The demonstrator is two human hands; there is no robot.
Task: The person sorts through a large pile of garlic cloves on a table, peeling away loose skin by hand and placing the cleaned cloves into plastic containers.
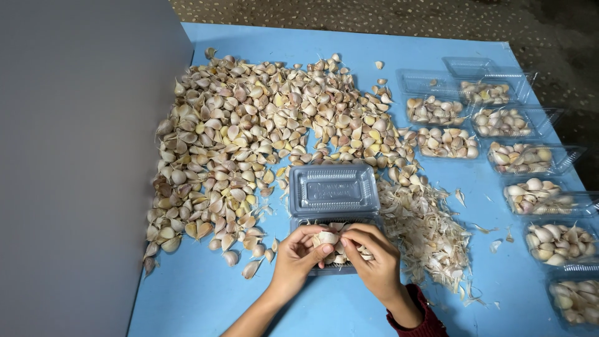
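A grey panel (pixel 75 168) walls off my left, and beside it on the blue bench (pixel 199 299) lies the big heap of garlic cloves (pixel 249 137), far too many to count. My left hand (pixel 299 256) and right hand (pixel 374 262) meet over the open clear box (pixel 334 193), whose lid stands flipped back beyond them; both hands are pinched narrow on one garlic clove (pixel 327 238), thumbs and fingertips touching it from either side, just above the cloves already lying in the box's tray. To my mind the risk is a slip: the skin is dry and loose, so a hard pinch could shoot the clove out onto the bench, or bits of skin could drop in among the cloves in the tray. Right of the box sprawls the pile of peeled skins (pixel 424 224), close enough that a stray sweep of my red sleeve (pixel 418 315) could drag them in. Farther right stand the filled clear boxes (pixel 536 156); I count nine with cloves showing, plus what look like two empty ones at the far end, though those overlap and I cannot be sure.
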